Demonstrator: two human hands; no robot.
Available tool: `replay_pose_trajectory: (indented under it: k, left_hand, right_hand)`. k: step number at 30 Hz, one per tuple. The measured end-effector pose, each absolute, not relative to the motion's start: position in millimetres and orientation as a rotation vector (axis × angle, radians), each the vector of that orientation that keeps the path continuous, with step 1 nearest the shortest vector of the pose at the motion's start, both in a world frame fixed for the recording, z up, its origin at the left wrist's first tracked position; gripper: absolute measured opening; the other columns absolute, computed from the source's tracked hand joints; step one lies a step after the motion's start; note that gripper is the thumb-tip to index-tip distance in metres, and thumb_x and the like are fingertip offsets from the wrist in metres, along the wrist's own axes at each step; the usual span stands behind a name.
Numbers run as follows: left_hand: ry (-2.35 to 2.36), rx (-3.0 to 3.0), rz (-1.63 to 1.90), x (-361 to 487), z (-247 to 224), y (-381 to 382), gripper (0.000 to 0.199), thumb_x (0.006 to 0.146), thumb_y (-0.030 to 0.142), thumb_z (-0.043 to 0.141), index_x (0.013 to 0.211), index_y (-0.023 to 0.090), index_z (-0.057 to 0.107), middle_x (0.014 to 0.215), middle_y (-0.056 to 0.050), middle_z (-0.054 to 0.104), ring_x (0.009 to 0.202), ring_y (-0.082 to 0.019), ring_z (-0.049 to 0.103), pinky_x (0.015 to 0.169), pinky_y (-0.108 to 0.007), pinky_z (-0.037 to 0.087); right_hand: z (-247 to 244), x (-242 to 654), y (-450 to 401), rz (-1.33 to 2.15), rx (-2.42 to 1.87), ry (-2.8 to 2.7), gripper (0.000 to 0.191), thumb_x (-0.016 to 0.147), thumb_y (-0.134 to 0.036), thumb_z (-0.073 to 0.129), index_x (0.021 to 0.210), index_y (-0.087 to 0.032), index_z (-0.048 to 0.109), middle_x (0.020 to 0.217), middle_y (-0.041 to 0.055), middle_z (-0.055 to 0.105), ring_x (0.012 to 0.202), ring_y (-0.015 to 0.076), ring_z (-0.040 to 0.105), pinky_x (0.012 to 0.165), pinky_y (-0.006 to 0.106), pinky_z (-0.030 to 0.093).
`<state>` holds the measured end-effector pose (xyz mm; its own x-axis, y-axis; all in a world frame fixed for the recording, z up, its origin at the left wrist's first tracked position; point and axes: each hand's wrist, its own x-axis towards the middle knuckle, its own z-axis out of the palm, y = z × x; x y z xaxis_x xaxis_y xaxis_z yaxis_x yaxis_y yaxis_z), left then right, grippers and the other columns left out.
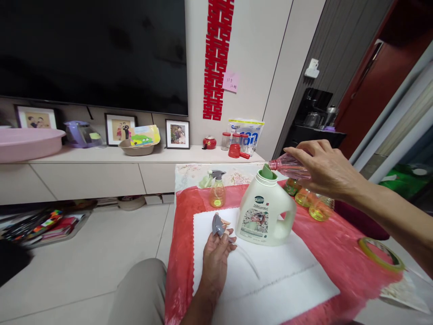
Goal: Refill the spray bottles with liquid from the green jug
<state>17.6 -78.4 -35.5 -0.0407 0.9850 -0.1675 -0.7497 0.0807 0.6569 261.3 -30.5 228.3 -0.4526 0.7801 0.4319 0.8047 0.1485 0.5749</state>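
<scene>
My right hand (326, 169) is wrapped round a clear pink bottle (287, 166), tipped on its side. The bottle's mouth is at the green spout of a pale green detergent jug (265, 207), which stands upright with its cap off. Whether liquid is passing between them I cannot make out. Low in front of the jug, my left hand (218, 253) holds a grey spray nozzle (219, 225) with its thin dip tube trailing to the right. Under the jug lies a white sheet (270, 280).
A spray bottle with yellow liquid (217, 194) stands left of the jug. More bottles with yellow liquid (320, 210) are behind it on the right. A tape roll (380, 254) lies on the red table cover (184, 253). Beyond, a white cabinet (84, 169) holds framed pictures.
</scene>
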Motion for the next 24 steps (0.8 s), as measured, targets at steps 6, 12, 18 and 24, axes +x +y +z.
replay_pose_trajectory:
  k: [6,12,18,24]
  left_hand:
    - [0.7,0.424,1.469,18.1,-33.3,-79.9,0.053,0.065,0.039,0.089,0.11,0.019,0.069,0.107,-0.009,0.068,0.083,-0.016,0.065,0.073,-0.028,0.051]
    - [0.696,0.434,1.467,17.6,-33.6,-80.8,0.051,0.066,0.038,0.088,0.11,0.02,0.07,0.108,-0.009,0.068,0.082,-0.016,0.065,0.073,-0.028,0.051]
    - [0.695,0.442,1.458,17.7,-34.0,-79.7,0.05,0.067,0.039,0.088,0.11,0.02,0.07,0.108,-0.008,0.068,0.083,-0.015,0.064,0.073,-0.028,0.051]
    - [0.687,0.433,1.457,17.9,-33.8,-80.5,0.052,0.067,0.038,0.088,0.111,0.019,0.069,0.108,-0.008,0.068,0.082,-0.015,0.064,0.073,-0.028,0.051]
  right_hand:
    - [229.9,261.9,-28.5,-1.24,-1.596,-2.361,0.069,0.079,-0.036,0.054,0.147,-0.027,0.044,0.135,0.0123,0.049,0.114,0.0302,0.044,0.065,0.028,0.03]
    - [233.2,258.5,-28.6,-1.244,-1.595,-2.373,0.067,0.08,-0.033,0.053,0.146,-0.028,0.045,0.135,0.0126,0.05,0.114,0.0306,0.044,0.065,0.03,0.032]
    - [234.5,258.2,-29.4,-1.243,-1.573,-2.389,0.064,0.082,-0.034,0.054,0.145,-0.027,0.045,0.135,0.0134,0.049,0.114,0.0317,0.044,0.068,0.031,0.035]
    - [235.6,260.8,-26.9,-1.262,-1.562,-2.38,0.067,0.08,-0.036,0.058,0.146,-0.029,0.044,0.134,0.0129,0.05,0.115,0.0332,0.044,0.068,0.033,0.037]
